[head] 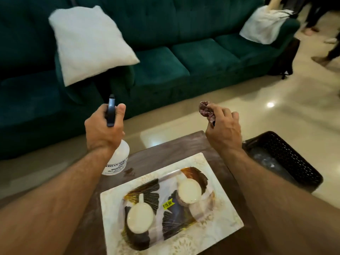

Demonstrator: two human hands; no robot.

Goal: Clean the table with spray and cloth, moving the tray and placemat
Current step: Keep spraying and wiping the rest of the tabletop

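While the spray bottle [116,159] is gripped round its neck by the left hand [104,128], held up over the table's [165,146] 10 o'clock corner, the cloth [207,112] is kept bunched in the right hand [223,129] up at 1 o'clock. Bottle looks like light, slick plastic, so the neck under the trigger is probably the safest hold. Cloth is soft and can be scrunched anywhere. Dead centre, the tray [165,203] is sitting on the placemat [200,162] with two white cups [140,218] on it, so it's best lifted level by both short edges. Placemat seems thin and floppy, better slid than picked up. A black basket [287,155] is parked at 3 o'clock, beside the table
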